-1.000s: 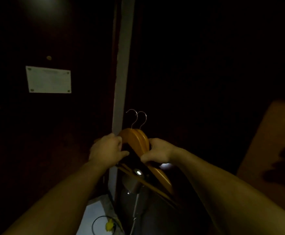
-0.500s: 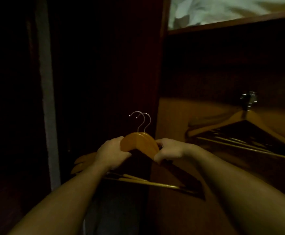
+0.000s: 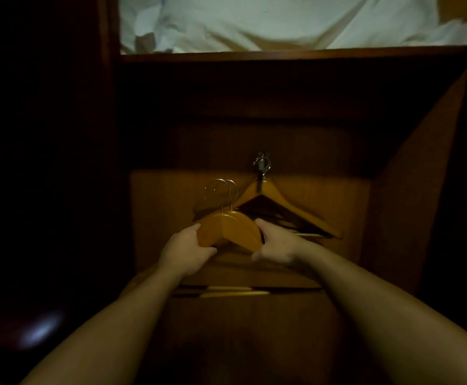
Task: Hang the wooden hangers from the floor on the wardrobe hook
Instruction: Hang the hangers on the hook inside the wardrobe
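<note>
Two hangers carried toward the wardrobe hook

The wooden hangers (image 3: pixel 228 227), stiff, smooth and probably light, sit below-left of the hook (image 3: pixel 261 165); left hand (image 3: pixel 186 250) and right hand (image 3: pixel 278 245) each clasp a shoulder, the best hold, leaving wire loops free.

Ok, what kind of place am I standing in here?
Most likely a dim wooden wardrobe: a silver metal hook on its back panel carries light-brown wooden hangers, and white crumpled bedding lies on the shelf above.

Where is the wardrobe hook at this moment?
In the head view the wardrobe hook is near the centre, up and right of the held hangers, with hung hangers below it.
</note>
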Demonstrator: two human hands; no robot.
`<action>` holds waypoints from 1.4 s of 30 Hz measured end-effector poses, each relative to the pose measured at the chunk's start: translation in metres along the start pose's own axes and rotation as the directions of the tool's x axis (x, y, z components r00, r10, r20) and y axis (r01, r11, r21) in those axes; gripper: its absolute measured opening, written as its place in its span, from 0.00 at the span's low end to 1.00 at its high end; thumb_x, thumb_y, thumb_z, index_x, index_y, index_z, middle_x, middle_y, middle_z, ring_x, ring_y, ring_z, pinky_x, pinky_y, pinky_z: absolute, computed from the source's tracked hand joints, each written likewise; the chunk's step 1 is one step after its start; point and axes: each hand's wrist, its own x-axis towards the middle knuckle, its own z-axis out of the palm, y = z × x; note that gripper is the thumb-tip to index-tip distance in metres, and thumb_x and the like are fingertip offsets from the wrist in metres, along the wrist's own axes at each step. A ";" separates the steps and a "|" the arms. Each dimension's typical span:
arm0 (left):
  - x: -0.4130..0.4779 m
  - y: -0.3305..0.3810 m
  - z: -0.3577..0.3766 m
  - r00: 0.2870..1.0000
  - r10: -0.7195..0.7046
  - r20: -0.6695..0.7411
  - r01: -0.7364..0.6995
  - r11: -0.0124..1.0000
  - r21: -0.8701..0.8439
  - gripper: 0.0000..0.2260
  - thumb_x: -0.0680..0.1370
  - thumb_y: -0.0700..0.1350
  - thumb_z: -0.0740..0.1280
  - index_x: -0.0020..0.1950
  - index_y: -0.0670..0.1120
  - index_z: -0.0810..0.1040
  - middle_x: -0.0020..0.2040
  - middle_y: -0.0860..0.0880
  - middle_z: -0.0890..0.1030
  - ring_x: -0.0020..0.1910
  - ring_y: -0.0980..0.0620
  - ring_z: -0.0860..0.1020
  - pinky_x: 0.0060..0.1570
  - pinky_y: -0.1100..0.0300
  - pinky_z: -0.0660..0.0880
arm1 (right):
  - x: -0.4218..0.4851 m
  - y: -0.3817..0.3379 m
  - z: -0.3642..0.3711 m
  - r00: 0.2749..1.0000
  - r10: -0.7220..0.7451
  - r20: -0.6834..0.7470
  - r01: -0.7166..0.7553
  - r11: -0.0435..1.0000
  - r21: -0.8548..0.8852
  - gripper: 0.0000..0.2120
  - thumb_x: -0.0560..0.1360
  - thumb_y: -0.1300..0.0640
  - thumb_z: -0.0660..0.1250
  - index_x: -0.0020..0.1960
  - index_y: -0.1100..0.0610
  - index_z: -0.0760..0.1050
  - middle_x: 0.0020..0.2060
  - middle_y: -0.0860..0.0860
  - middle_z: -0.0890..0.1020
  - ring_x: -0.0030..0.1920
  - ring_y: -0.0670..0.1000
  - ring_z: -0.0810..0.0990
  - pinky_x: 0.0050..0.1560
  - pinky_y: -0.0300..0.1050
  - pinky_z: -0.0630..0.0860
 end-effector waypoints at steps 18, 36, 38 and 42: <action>0.129 0.094 0.028 0.967 0.152 0.204 -0.168 0.984 0.060 0.19 0.74 0.52 0.73 0.61 0.52 0.70 0.46 0.51 0.77 0.41 0.53 0.77 0.38 0.58 0.72 | 0.048 0.045 -0.093 0.972 0.115 -0.207 -0.115 0.993 0.011 0.40 0.75 0.64 0.70 0.76 0.47 0.49 0.52 0.53 0.74 0.45 0.53 0.80 0.40 0.45 0.80; 0.185 0.114 0.068 0.959 0.013 0.282 0.053 0.972 -0.227 0.14 0.85 0.47 0.52 0.46 0.47 0.74 0.45 0.44 0.76 0.45 0.45 0.75 0.48 0.53 0.73 | 0.106 0.122 -0.150 0.982 -0.051 -0.181 0.054 0.998 0.012 0.22 0.74 0.63 0.71 0.61 0.45 0.68 0.52 0.49 0.78 0.51 0.51 0.79 0.53 0.51 0.78; 0.192 0.109 0.068 0.966 0.002 0.260 0.057 0.974 -0.219 0.14 0.85 0.44 0.52 0.45 0.48 0.74 0.44 0.47 0.75 0.43 0.50 0.74 0.44 0.58 0.71 | 0.114 0.124 -0.147 0.984 -0.056 -0.167 0.062 0.998 0.027 0.22 0.74 0.62 0.71 0.61 0.45 0.68 0.52 0.49 0.78 0.52 0.51 0.79 0.52 0.50 0.78; 0.203 0.103 0.065 0.942 0.014 0.337 0.084 0.958 -0.275 0.16 0.85 0.48 0.52 0.54 0.43 0.77 0.51 0.39 0.79 0.50 0.43 0.77 0.49 0.53 0.71 | 0.124 0.126 -0.150 0.985 -0.056 -0.166 0.062 0.998 0.032 0.23 0.74 0.63 0.70 0.65 0.49 0.70 0.54 0.51 0.80 0.54 0.53 0.80 0.58 0.56 0.78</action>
